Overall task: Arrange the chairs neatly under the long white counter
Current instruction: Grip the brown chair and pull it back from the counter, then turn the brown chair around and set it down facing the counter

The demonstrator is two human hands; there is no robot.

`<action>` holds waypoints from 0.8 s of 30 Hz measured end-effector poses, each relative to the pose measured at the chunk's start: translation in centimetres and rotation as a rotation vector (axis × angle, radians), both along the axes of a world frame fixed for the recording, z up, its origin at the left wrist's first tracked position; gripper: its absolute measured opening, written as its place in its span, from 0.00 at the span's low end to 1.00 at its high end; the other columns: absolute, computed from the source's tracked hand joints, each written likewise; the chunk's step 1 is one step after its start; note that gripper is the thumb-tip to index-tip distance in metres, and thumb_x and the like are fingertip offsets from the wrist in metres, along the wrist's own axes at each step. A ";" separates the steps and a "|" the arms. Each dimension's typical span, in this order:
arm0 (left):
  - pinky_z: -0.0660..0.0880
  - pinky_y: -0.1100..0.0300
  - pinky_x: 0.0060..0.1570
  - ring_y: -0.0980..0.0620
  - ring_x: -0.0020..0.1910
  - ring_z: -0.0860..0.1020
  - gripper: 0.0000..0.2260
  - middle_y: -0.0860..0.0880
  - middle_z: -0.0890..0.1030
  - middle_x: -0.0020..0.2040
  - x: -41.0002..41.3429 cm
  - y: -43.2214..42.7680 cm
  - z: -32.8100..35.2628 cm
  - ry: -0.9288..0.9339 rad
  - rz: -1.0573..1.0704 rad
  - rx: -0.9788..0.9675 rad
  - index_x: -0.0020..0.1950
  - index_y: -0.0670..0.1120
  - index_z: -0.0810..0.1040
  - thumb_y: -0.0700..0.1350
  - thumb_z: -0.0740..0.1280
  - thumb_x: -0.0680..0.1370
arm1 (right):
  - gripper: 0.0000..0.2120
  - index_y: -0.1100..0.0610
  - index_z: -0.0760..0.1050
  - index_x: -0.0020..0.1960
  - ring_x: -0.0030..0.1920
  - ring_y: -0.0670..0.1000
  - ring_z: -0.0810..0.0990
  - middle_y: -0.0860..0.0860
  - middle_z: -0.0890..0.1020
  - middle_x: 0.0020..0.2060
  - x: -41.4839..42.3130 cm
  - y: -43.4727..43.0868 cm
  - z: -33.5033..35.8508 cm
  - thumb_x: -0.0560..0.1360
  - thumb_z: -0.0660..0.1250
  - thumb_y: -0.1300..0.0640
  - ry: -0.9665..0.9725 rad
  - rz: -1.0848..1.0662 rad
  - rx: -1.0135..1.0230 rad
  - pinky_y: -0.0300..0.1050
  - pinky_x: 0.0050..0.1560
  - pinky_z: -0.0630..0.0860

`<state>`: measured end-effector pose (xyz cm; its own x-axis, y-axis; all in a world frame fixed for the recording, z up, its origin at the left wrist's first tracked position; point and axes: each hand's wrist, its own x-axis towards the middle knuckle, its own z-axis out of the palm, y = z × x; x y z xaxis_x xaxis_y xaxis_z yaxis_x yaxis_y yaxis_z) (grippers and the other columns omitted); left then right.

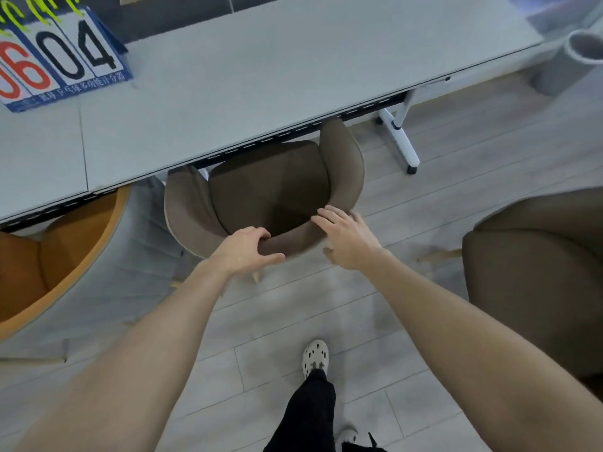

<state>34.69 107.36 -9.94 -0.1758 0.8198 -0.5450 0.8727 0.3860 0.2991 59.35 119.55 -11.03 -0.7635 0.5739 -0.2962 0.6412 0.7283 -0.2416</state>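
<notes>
A brown padded chair (270, 187) stands in front of me, its seat partly under the long white counter (261, 79). My left hand (244, 251) is over the top of its backrest, fingers spread and curled, thumb on the near side. My right hand (346, 236) hovers at the backrest's right end with fingers apart, not clearly gripping. An orange chair with a grey shell (65, 256) sits at the left, tucked partly under the counter. Another brown chair (538, 275) stands out on the floor at the right, away from the counter.
A blue flip scoreboard (62, 57) showing 04 rests on the counter at the left. A white counter leg with a wheeled foot (399, 135) stands right of the middle chair. A grey bin (567, 60) is at the far right. My foot (315, 357) is on the wood floor.
</notes>
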 end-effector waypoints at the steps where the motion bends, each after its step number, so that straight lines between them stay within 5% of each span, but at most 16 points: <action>1: 0.77 0.49 0.64 0.51 0.61 0.77 0.32 0.52 0.78 0.64 1.5 0.9 0.4 0.011 -0.037 0.019 0.72 0.54 0.74 0.71 0.68 0.75 | 0.34 0.52 0.64 0.82 0.82 0.56 0.62 0.51 0.66 0.82 1.6 -0.2 0.8 0.80 0.72 0.49 0.015 -0.054 -0.028 0.60 0.80 0.63; 6: 0.75 0.45 0.67 0.41 0.69 0.75 0.29 0.44 0.74 0.70 11.4 5.8 2.9 0.149 -0.231 0.061 0.77 0.49 0.71 0.63 0.68 0.80 | 0.23 0.57 0.74 0.72 0.65 0.62 0.78 0.56 0.77 0.66 14.9 -1.3 3.4 0.80 0.68 0.48 -0.054 -0.379 -0.161 0.57 0.61 0.79; 19: 0.75 0.50 0.67 0.43 0.70 0.77 0.28 0.45 0.80 0.71 47.3 5.7 4.5 0.194 -0.622 -0.037 0.75 0.50 0.75 0.62 0.69 0.80 | 0.20 0.55 0.77 0.65 0.58 0.59 0.81 0.53 0.78 0.57 57.4 -11.6 5.9 0.79 0.70 0.45 -0.047 -0.753 -0.141 0.57 0.57 0.80; 24: 0.74 0.51 0.66 0.43 0.70 0.77 0.25 0.46 0.80 0.71 60.5 4.8 5.6 0.184 -0.741 -0.038 0.75 0.49 0.75 0.59 0.68 0.82 | 0.23 0.53 0.77 0.71 0.61 0.58 0.81 0.52 0.78 0.61 69.2 -12.9 7.8 0.78 0.70 0.45 -0.043 -0.808 -0.146 0.55 0.61 0.79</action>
